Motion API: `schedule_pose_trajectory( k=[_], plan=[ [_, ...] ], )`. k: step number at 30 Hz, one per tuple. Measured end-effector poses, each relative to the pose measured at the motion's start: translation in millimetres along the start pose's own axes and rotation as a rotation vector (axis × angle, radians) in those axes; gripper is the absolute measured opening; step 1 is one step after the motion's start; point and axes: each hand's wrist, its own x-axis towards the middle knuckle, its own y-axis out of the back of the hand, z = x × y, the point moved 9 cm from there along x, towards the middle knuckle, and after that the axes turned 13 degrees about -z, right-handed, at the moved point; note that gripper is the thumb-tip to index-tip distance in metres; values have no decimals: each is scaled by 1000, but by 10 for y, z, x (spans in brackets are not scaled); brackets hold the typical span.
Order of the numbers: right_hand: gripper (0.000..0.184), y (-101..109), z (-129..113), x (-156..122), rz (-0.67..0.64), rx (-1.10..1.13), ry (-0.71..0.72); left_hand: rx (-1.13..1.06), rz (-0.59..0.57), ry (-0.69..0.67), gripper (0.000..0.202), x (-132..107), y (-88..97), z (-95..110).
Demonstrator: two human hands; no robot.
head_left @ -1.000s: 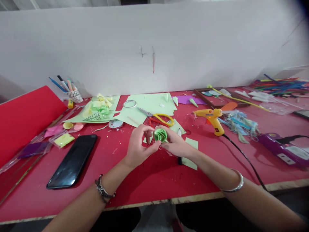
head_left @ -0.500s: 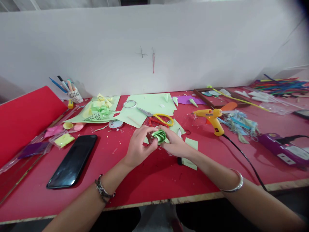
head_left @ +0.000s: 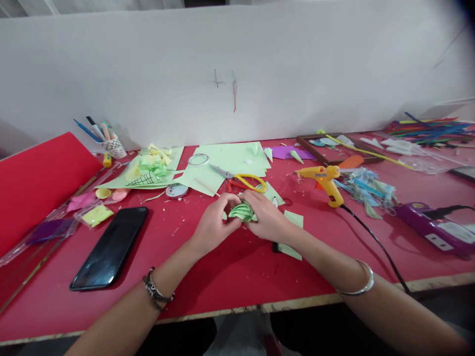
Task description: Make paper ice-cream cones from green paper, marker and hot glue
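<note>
Between my two hands is a green paper rosette [head_left: 242,211], its folded layers facing up toward me. My left hand [head_left: 215,222] pinches its left side with thumb and fingers. On the other side, my right hand [head_left: 267,217] has its fingers closed over the top and right edge. Just beyond them lie scissors [head_left: 241,179] with yellow handles, resting partly on pale green paper sheets [head_left: 232,153]. A small green paper piece [head_left: 293,227] lies under my right wrist, beside a marker [head_left: 275,246] that is mostly hidden.
A yellow glue gun [head_left: 324,180] with a black cord stands to the right, near a purple power strip [head_left: 432,230]. At left are a black phone [head_left: 111,247], a pen cup [head_left: 114,147] and a leaning red board [head_left: 40,183]. A wooden tray [head_left: 337,160] sits at the back.
The rosette has tilted and turned between my fingers, so its layers now show more side-on. My right fingers have shifted left over its top. The things on the table stay put.
</note>
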Motion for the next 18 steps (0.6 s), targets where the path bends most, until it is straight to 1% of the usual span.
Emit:
schedule_pose_trajectory(
  k=[7,13,18],
  plan=[
    [28,15,15,-5,34,3,1,-4,39,-16,21,-9,30,15],
    [27,22,32,-7,46,24,-17,-7,28,7,20,-5,14,-13],
    [26,28,44,-8,52,37,-24,-28,41,-34,22,-5,26,32]
  ],
)
